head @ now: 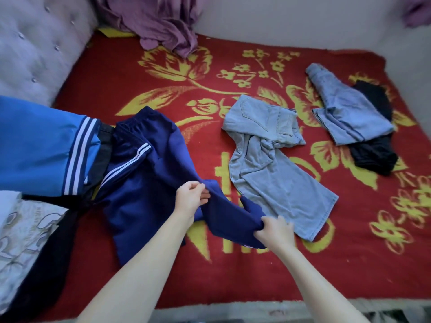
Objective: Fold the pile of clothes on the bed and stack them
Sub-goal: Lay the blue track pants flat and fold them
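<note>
The bed is covered by a red blanket point(233, 276) with yellow flowers. It is bounded by a tufted headboard point(35, 54) on the left, a pale wall along the far side, and its own near edge at the bottom of the view. Bare blanket is left open along the near edge to the right of the arms, and across the far middle. The left side is taken up by a pile point(35, 145) of blue, dark and patterned clothes. Just beside it, navy trousers point(140, 187) with white side stripes are spread left of centre, waistband away from the person, one leg raised and bunched. Crumpled light jeans point(279, 178) lie at centre, just beside that leg. Well apart at far right, folded jeans point(345, 113) are stacked on a black garment point(373, 157). A purple cloth point(163, 26) is heaped at the far edge. The raised leg is pinched by the left hand point(190, 199), and its end is gripped in the curled right hand point(274, 231).
</note>
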`<state>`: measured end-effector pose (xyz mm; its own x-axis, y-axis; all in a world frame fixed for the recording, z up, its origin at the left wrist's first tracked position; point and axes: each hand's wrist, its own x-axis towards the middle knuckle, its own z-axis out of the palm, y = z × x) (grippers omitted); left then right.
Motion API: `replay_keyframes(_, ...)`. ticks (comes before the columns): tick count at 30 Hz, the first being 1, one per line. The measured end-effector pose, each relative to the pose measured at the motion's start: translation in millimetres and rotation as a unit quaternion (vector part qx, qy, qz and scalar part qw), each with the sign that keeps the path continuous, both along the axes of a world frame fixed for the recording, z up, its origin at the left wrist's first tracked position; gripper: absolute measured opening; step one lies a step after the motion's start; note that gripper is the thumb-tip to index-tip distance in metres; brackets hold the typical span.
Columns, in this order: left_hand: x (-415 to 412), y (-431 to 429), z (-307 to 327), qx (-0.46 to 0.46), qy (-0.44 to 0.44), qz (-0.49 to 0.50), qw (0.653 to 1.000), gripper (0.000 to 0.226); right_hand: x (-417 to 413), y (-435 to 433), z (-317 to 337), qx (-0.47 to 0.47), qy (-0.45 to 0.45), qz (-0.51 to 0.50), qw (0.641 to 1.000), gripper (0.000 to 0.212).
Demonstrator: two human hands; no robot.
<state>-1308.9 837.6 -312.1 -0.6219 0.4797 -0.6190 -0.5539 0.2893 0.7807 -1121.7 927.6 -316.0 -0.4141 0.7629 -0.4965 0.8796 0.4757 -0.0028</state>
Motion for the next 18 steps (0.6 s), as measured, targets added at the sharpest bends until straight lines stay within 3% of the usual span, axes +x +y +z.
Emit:
replay_keyframes(2,9.0,17.3,12.8,0.041,-0.018,-0.074,0.996,0.026,22.1,35.9,23.4,-0.053,0.069,-0.102,0.991,0.016)
replay_keyframes(4,20.1,25.5,14.6,0.031,-0.019,-0.139,0.990,0.045,46.9,73.6,37.5,-0.104,0.148,-0.216,0.960,0.012)
replay_keyframes(6,33.8,23.8,6.6,-0.004,-0.006,-0.164,0.986,0.051,70.8,104.4,32.5,-0.058,0.150,-0.262,0.952,0.014)
replay_keyframes(9,58.0,7.3,-17.8,-0.076,-0.004,-0.160,0.984,0.050,100.9,120.0,1.3,0.037,0.051,-0.255,0.965,0.041)
replay_keyframes(15,110.1,-35.5,-63.3,-0.223,-0.012,-0.117,0.968,0.045,159.3,95.5,-81.0,-0.095,-0.001,-0.203,0.975,0.056)
replay_keyframes(18,135.7,-45.4,-83.2,-0.272,-0.016,-0.107,0.956,0.044,183.1,91.5,-115.5,-0.152,0.000,-0.215,0.965,0.073)
